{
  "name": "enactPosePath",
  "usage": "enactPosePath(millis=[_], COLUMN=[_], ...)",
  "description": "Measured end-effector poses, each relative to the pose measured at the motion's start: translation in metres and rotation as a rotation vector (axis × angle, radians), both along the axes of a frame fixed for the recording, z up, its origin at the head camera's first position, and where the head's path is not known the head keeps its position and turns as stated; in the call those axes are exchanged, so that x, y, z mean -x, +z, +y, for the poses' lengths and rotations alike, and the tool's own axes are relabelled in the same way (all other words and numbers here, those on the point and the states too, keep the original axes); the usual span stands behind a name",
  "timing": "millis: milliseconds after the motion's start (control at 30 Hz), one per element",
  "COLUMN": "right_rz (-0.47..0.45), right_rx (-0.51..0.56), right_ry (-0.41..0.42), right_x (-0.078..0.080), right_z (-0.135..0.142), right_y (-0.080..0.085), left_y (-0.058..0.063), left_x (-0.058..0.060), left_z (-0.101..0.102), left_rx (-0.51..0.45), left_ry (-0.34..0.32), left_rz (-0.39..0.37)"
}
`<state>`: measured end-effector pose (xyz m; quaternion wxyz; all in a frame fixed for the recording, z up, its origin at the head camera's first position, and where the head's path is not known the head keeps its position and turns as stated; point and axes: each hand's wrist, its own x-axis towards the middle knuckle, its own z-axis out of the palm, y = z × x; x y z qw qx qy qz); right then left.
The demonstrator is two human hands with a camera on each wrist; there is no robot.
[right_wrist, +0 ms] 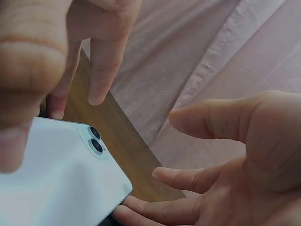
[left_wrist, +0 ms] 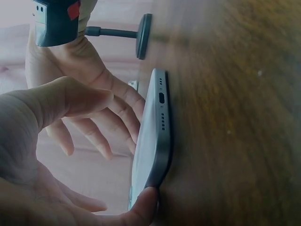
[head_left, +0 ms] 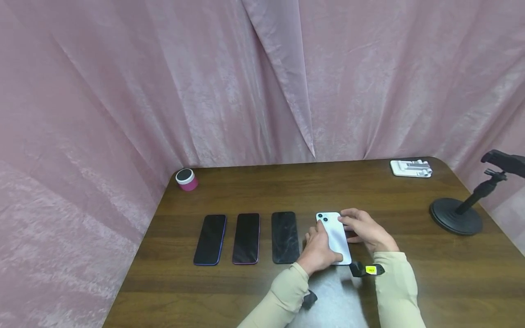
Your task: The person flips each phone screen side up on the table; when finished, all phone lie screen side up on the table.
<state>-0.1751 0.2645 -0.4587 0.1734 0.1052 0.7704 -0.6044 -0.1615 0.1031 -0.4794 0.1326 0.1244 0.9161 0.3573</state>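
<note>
A white smartphone lies on the wooden table with its back and two camera lenses facing up. My left hand is at its left side; in the left wrist view a fingertip touches the phone's edge while the thumb hovers over its back. On the other side, my right hand has its fingers at the phone's right edge, and its thumb is held apart in the right wrist view. The charging port side of the phone faces the left wrist camera.
Left of the hands lie three dark phones, screens up: a scratched one, a middle one and a blue-edged one. A pink jar, a white folded stand and a black stand sit farther out. Pink curtains hang behind.
</note>
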Motion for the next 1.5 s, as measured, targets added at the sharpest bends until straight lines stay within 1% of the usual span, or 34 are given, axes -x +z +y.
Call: enactPosePath(millis=[167, 367, 500, 633, 733, 900, 1000, 1100, 1233, 1333, 1400, 1500], right_rz=[-0.027, -0.026, 0.013, 0.079, 0.108, 0.130, 0.145, 0.157, 0.175, 0.186, 0.189, 0.194], right_rx=[0.050, 0.067, 0.097, 0.172, 0.216, 0.214, 0.202, 0.201, 0.207, 0.218, 0.221, 0.222], right_ry=[0.006, -0.012, -0.004, 0.018, 0.039, 0.068, 0.078, 0.085, 0.088, 0.090, 0.093, 0.098], right_x=[0.001, 0.000, -0.001, -0.002, -0.003, -0.004, -0.005, -0.005, -0.006, -0.007, -0.007, -0.006], right_z=[0.000, 0.000, 0.003, 0.008, 0.010, 0.011, 0.011, 0.010, 0.009, 0.007, 0.006, 0.005], right_y=[0.000, 0.003, 0.004, 0.006, 0.008, 0.011, 0.013, 0.015, 0.016, 0.017, 0.017, 0.017], left_y=[0.000, 0.000, -0.002, -0.002, -0.001, 0.003, 0.006, 0.007, 0.007, 0.008, 0.010, 0.012], left_x=[0.001, 0.002, 0.002, 0.001, -0.001, -0.004, -0.006, -0.006, -0.003, -0.002, -0.002, -0.003], left_z=[-0.001, 0.000, 0.000, -0.001, -0.002, -0.001, 0.000, 0.000, -0.002, -0.004, -0.005, -0.007], left_rx=[0.015, 0.038, 0.036, 0.026, 0.018, 0.038, 0.049, 0.064, 0.073, 0.024, -0.026, -0.111], left_ry=[0.007, 0.000, 0.008, 0.005, -0.001, -0.015, -0.021, -0.025, -0.039, -0.034, -0.020, 0.013], left_rz=[-0.005, 0.005, 0.019, 0.041, 0.035, -0.015, -0.026, -0.016, 0.015, -0.001, -0.033, -0.102])
